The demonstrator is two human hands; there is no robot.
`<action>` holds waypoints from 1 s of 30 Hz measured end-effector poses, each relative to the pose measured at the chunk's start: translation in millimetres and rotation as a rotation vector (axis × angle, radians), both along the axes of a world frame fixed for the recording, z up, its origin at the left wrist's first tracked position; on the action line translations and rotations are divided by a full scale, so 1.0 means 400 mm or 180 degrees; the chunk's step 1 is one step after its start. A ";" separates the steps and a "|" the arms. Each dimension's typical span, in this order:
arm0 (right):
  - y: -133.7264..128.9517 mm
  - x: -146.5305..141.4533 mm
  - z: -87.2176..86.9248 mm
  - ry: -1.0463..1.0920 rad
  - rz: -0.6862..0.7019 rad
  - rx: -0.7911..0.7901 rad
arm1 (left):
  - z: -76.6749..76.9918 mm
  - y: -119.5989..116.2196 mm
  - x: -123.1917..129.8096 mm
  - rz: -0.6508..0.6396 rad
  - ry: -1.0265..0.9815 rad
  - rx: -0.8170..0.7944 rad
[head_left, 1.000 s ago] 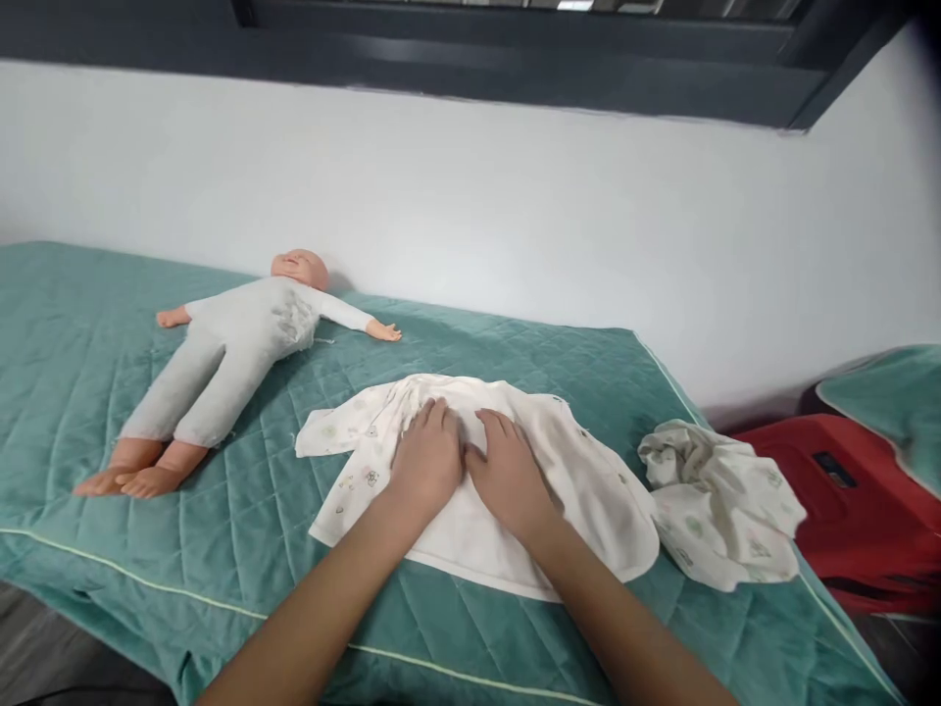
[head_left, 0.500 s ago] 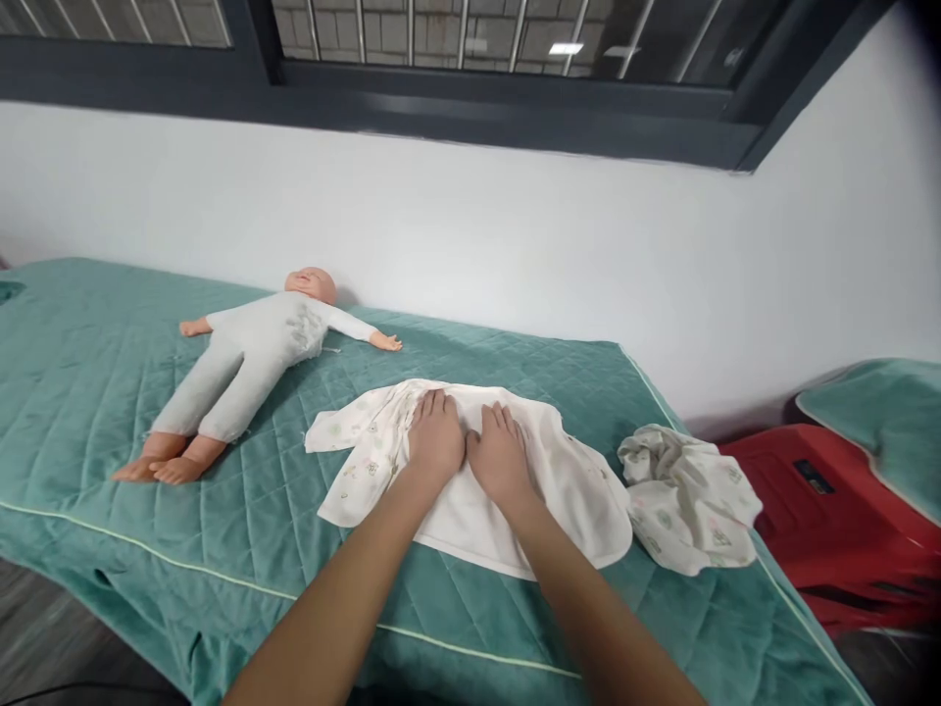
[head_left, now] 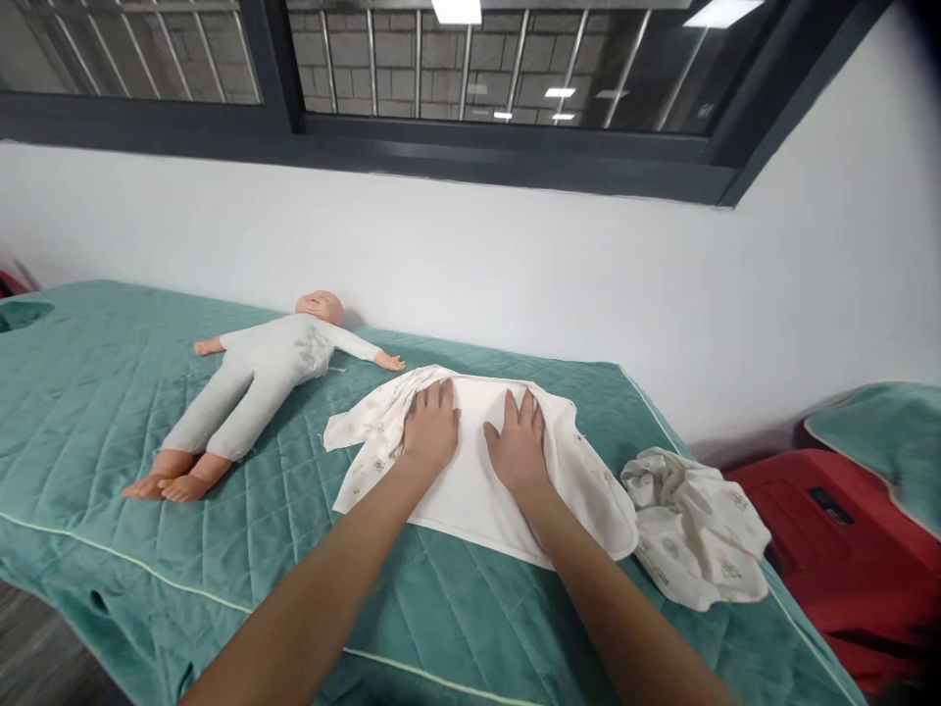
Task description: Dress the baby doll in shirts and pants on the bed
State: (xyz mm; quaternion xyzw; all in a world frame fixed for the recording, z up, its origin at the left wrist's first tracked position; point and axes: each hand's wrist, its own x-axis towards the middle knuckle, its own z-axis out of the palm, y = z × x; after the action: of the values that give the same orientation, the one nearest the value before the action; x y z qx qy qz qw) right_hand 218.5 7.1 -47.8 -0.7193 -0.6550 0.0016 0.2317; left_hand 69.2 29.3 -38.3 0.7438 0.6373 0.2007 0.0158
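A white baby shirt (head_left: 470, 480) with small printed figures lies spread on the green quilted cover, its front opened out and a sleeve reaching left. My left hand (head_left: 432, 427) rests flat on the left part of the shirt, fingers pointing away from me. On the right part, my right hand (head_left: 520, 446) presses down with its fingers spread. Bare white fabric shows between the two hands. Neither hand grips anything.
To the left, a baby doll (head_left: 272, 358) in a pale suit lies on its back. A crumpled printed cloth (head_left: 698, 529) sits at the bed's right edge. Beyond stands a red plastic piece (head_left: 823, 549). A white wall (head_left: 515, 265) and barred window (head_left: 470, 69) rise behind the green bed cover (head_left: 279, 549).
My hands have moved apart across the shirt, and its middle lies more exposed and flatter. The right hand's fingers have spread. The view has tilted up slightly.
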 end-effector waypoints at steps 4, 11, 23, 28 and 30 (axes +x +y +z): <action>0.071 0.046 -0.011 -0.0099 0.0092 -0.0031 | -0.012 0.063 0.003 -0.0158 0.0084 -0.0048; 0.127 0.060 -0.032 -0.0142 0.0054 -0.0218 | -0.038 0.120 0.015 -0.0223 -0.0024 -0.0308; 0.144 0.055 -0.047 -0.0237 0.0124 -0.0716 | -0.048 0.145 0.023 -0.0117 0.0024 -0.0599; 0.129 0.070 -0.033 -0.0261 0.0190 -0.0791 | -0.040 0.142 0.006 -0.0095 -0.0008 -0.0546; 0.126 0.073 -0.030 -0.0263 0.0206 -0.0809 | -0.040 0.138 0.004 -0.0108 -0.0008 -0.0528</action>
State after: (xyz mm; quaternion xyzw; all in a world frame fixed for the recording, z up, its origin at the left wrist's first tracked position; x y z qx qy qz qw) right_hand 247.6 57.5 -59.8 -0.7208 -0.6813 0.0625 0.1114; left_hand 71.0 84.6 -54.3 0.7504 0.6391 0.1478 0.0815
